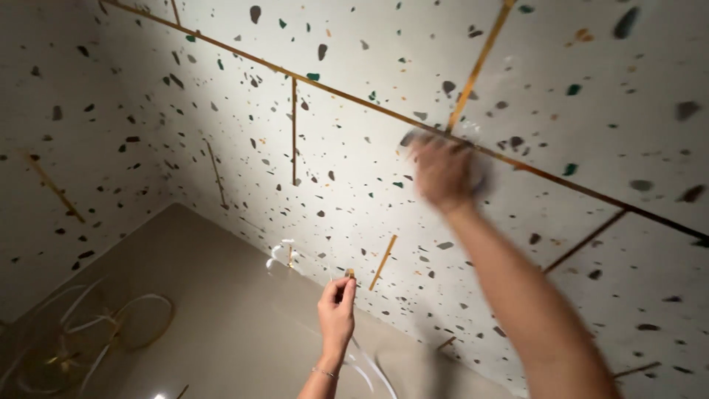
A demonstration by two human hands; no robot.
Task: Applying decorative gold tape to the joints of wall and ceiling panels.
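The left hand (337, 307) is pinching a small brass-coloured piece (349, 274) between thumb and fingertips, the fingers closed around it so that only its top is peeking out above them; too little of it is showing to tell its long axis, though the visible end is pointing up towards the wall. A thin bracelet (323, 373) is circling the wrist below, and a pale hose or cable (369, 366) is curving away just beside the forearm. The right hand (445, 171) is reaching higher, pressed against the speckled wall (354, 148) where two brass strips (480, 63) meet; it is blurred, and something pale and cloth-like (480, 177) seems to be lying under the palm, but whether the fingers are gripping it or resting flat cannot be told. The wall is white with dark, green and orange flecks, crossed by long brass strips running diagonally and by shorter ones branching off. A short brass strip (383, 261) is sitting near the left hand, tilted with its upper end to the right. A white fitting (282, 253) is sticking out of the wall to the left of it. Further left, a ring-shaped lamp (111, 325) is hanging from the beige ceiling (221, 318).
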